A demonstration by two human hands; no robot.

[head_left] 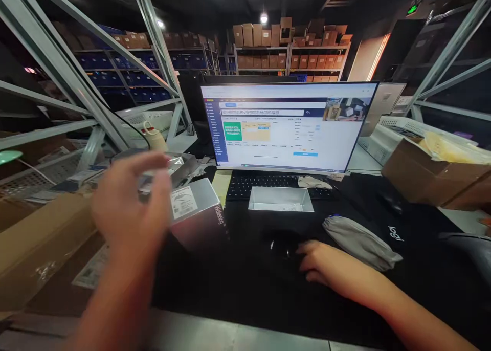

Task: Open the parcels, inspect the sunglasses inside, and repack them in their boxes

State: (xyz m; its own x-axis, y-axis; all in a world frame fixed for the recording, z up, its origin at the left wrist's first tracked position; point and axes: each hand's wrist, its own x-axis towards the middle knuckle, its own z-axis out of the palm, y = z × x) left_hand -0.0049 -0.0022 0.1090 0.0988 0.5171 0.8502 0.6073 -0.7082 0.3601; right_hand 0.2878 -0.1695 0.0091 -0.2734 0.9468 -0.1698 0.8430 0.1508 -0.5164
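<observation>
My left hand (132, 202) is raised at the left, smeared by motion. Its thumb and forefinger curve with a gap between them, and no object shows in it. Behind it stands a box (199, 223) with a white label and "Wakening" printed on its side. Over the black mat, my right hand (316, 261) has curled fingers at the right end of a dark glossy thing (282, 244). That thing has two bright glints and looks like sunglasses; its outline fades into the mat. A grey soft pouch (358, 241) lies beyond my right wrist.
An open white tray-like box (281, 199) lies before the keyboard (253, 184) and the lit monitor (287, 131). Cardboard boxes stand at the left (46, 243) and right (433, 172). A black mouse (391, 202) rests on the mat. Metal frame posts (157, 39) rise at the left.
</observation>
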